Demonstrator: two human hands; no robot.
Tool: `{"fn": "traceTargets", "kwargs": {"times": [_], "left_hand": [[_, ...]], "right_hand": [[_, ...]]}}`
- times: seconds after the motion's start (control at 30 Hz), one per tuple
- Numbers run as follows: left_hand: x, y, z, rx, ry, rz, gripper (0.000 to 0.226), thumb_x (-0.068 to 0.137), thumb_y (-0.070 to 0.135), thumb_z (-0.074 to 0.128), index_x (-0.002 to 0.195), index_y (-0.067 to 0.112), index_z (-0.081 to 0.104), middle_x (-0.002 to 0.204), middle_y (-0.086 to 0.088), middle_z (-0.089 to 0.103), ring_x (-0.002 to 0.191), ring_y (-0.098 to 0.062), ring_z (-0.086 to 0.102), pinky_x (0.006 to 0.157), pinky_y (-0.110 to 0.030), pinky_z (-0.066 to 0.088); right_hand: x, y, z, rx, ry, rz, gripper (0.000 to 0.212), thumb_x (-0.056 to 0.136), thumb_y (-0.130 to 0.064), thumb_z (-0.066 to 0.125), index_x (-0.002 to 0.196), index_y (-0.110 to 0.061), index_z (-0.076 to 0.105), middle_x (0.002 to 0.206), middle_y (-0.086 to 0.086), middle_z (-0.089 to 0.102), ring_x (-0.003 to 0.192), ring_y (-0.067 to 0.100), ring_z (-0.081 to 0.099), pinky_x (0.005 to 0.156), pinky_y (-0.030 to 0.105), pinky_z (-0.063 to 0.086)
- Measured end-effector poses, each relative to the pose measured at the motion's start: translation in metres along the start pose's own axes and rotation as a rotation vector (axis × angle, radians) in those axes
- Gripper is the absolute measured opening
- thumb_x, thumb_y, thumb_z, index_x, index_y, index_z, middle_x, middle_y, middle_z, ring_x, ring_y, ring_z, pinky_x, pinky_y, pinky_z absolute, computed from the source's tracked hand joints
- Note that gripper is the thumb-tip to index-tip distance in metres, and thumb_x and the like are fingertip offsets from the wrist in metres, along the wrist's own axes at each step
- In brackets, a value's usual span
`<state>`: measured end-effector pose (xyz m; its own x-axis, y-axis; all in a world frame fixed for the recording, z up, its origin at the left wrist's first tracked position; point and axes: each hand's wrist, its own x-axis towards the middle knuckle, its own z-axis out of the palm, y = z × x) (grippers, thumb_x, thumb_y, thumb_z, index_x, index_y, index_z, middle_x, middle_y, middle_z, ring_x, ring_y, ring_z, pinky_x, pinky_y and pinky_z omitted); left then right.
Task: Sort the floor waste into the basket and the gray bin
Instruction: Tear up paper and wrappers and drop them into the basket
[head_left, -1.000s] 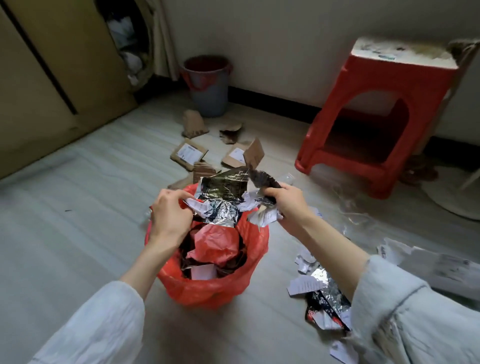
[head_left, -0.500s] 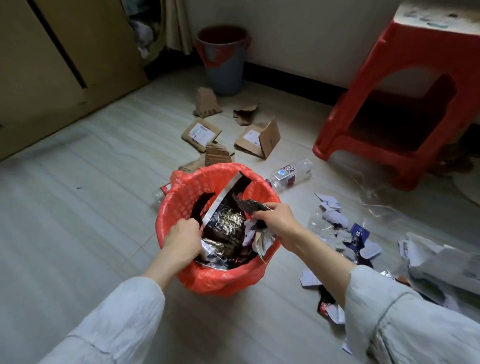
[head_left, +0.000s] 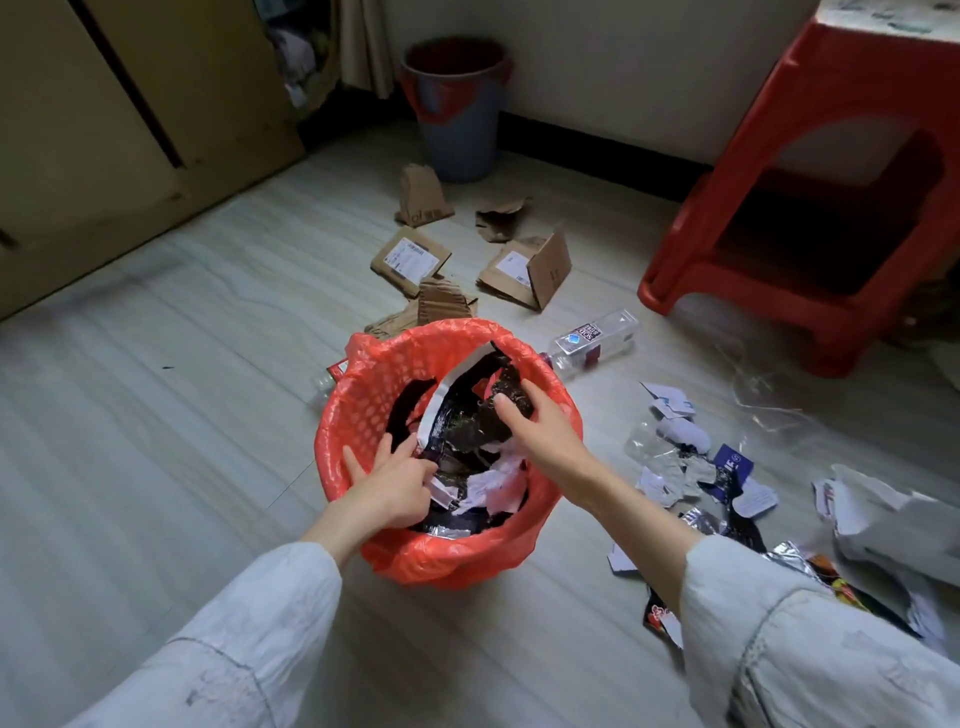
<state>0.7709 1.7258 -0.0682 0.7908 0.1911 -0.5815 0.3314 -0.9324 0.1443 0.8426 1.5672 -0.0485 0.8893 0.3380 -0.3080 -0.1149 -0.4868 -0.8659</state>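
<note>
Head view: both hands are inside the basket (head_left: 363, 395), which is lined with a red bag. The step in hand appears to be packing wrappers down into it. The left hand (head_left: 387, 486) has its fingers (head_left: 382, 449) spread and fairly straight, pressing on foil and paper scraps (head_left: 483, 483) just beyond the fingertips; it grips nothing that can be confirmed. The right hand (head_left: 540, 431) lies flat on a dark crumpled wrapper (head_left: 511, 392) directly under its fingertips, fingers extended.

Next move, as judged: withdraw both hands and collect the loose wrapper pieces (head_left: 691, 467) on the floor to the right of the right hand's fingers.

The gray bin (head_left: 457, 130) stands well beyond the fingers, by the wall. Cardboard pieces (head_left: 410, 257) bear white shipping labels, unreadable. The plastic bottle (head_left: 592, 340) label text cannot be read reliably.
</note>
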Motion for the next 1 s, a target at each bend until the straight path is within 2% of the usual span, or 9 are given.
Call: {"fn": "traceTargets", "kwargs": {"times": [0.1,0.2,0.3,0.37,0.47,0.63,0.8,0.9,1.0], "left_hand": [[0.003,-0.002,-0.004,0.072,0.228,0.051,0.034,0.092,0.016,0.039,0.121,0.022,0.055,0.155,-0.006,0.010,0.143,-0.027,-0.002,0.108,-0.064,-0.006],[0.006,-0.004,-0.011,0.205,0.565,0.146,0.032,0.085,0.016,0.047,0.117,0.016,0.052,0.145,-0.013,0.028,0.138,-0.029,0.017,0.112,-0.055,0.013],[0.020,-0.010,-0.006,0.362,0.448,0.344,0.057,0.086,0.020,0.055,0.138,0.025,0.031,0.154,-0.007,0.008,0.143,-0.029,0.005,0.115,-0.049,0.010],[0.029,-0.012,0.000,0.252,0.263,0.337,0.081,0.083,0.019,0.066,0.145,0.032,0.015,0.156,-0.004,-0.004,0.143,-0.030,0.002,0.113,-0.044,0.023],[0.032,-0.010,0.005,0.002,0.168,0.257,0.076,0.084,0.011,0.064,0.145,0.024,0.022,0.149,-0.012,0.017,0.132,-0.031,0.032,0.103,-0.038,0.038],[0.020,-0.003,0.005,0.066,0.436,0.277,0.040,0.079,-0.008,0.046,0.116,0.004,0.056,0.108,-0.012,0.050,0.103,-0.032,0.053,0.080,-0.042,0.046],[0.009,-0.007,-0.017,0.254,0.681,0.324,0.024,0.052,-0.013,0.070,0.067,0.005,0.065,0.065,-0.010,0.054,0.062,-0.033,0.056,0.049,-0.035,0.040],[-0.002,-0.005,-0.037,0.278,0.762,0.329,0.023,0.051,-0.007,0.073,0.066,0.009,0.065,0.063,-0.008,0.054,0.064,-0.031,0.055,0.054,-0.035,0.042],[-0.014,0.000,-0.050,0.127,0.743,0.356,0.009,0.071,0.000,0.062,0.080,0.001,0.064,0.079,-0.015,0.055,0.080,-0.035,0.054,0.061,-0.041,0.045]], "right_hand": [[0.001,0.006,-0.003,-0.292,0.005,-0.084,0.039,0.097,-0.028,0.042,0.129,-0.008,0.052,0.139,0.011,0.046,0.134,0.023,0.035,0.109,0.029,0.025],[-0.008,0.013,-0.008,-0.474,-0.006,-0.210,0.036,0.096,-0.019,0.042,0.129,-0.010,0.053,0.140,0.008,0.043,0.132,0.020,0.037,0.106,0.024,0.022],[-0.013,0.022,-0.010,-0.607,-0.055,-0.309,0.035,0.095,-0.014,0.043,0.129,-0.011,0.053,0.140,0.005,0.044,0.129,0.021,0.041,0.103,0.027,0.030],[-0.016,0.026,-0.010,-0.670,-0.098,-0.336,0.036,0.094,-0.013,0.043,0.129,-0.012,0.052,0.142,0.005,0.042,0.130,0.021,0.039,0.102,0.028,0.032],[-0.016,0.029,-0.010,-0.701,-0.130,-0.344,0.038,0.094,-0.014,0.044,0.131,-0.013,0.050,0.142,0.004,0.041,0.131,0.021,0.038,0.104,0.030,0.032],[-0.017,0.028,-0.007,-0.737,-0.151,-0.361,0.036,0.094,-0.015,0.045,0.129,-0.013,0.053,0.137,0.005,0.047,0.125,0.024,0.045,0.103,0.034,0.036],[-0.020,0.021,-0.008,-0.694,-0.136,-0.337,0.037,0.094,-0.014,0.042,0.130,-0.015,0.052,0.135,0.004,0.049,0.123,0.025,0.046,0.099,0.037,0.039],[-0.021,0.015,-0.009,-0.616,-0.095,-0.308,0.038,0.093,-0.011,0.042,0.131,-0.015,0.050,0.133,0.004,0.050,0.123,0.023,0.046,0.100,0.033,0.038],[-0.019,0.011,-0.013,-0.537,-0.048,-0.280,0.037,0.093,-0.010,0.043,0.129,-0.015,0.051,0.131,0.004,0.050,0.122,0.021,0.045,0.099,0.028,0.034]]}}
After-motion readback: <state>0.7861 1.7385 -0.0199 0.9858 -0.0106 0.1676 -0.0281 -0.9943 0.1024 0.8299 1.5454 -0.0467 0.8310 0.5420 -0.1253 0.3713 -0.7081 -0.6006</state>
